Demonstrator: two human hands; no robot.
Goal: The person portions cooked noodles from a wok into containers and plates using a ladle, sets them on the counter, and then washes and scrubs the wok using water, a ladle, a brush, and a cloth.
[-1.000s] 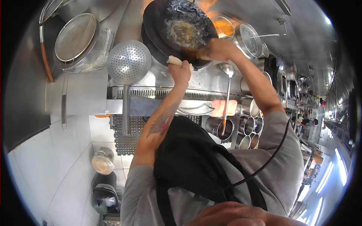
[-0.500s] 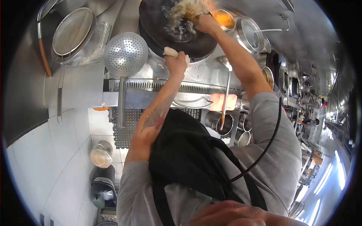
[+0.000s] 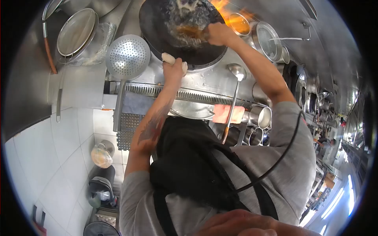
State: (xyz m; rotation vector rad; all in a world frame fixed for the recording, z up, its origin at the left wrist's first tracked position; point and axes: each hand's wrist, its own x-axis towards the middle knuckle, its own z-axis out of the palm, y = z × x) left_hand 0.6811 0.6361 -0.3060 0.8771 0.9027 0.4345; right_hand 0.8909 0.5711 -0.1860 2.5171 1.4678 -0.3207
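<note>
A large black wok [image 3: 152, 24] sits on the steel stove at the top of the head view, with foamy water splashing inside. My left hand [image 3: 173, 71] is closed around a folded white cloth [image 3: 168, 58] at the wok's near rim. The wok's grip under the cloth is hidden. My right hand [image 3: 219, 34] is closed at the wok's right side on a brown scrubbing brush [image 3: 192, 32]. Its bristles lie in the water, blurred by motion and spray.
Flames [image 3: 226, 11] rise beyond the wok's right edge, near a metal pot [image 3: 267, 41]. A ladle [image 3: 236, 72] lies right of the wok, and a perforated strainer [image 3: 128, 57] lies left. A pink cloth [image 3: 228, 114] hangs at the stove's front edge.
The brush has swept toward me and lower in the wok, throwing up spray. Flames on the right have grown. The view has shifted slightly, and both hands keep their holds.
</note>
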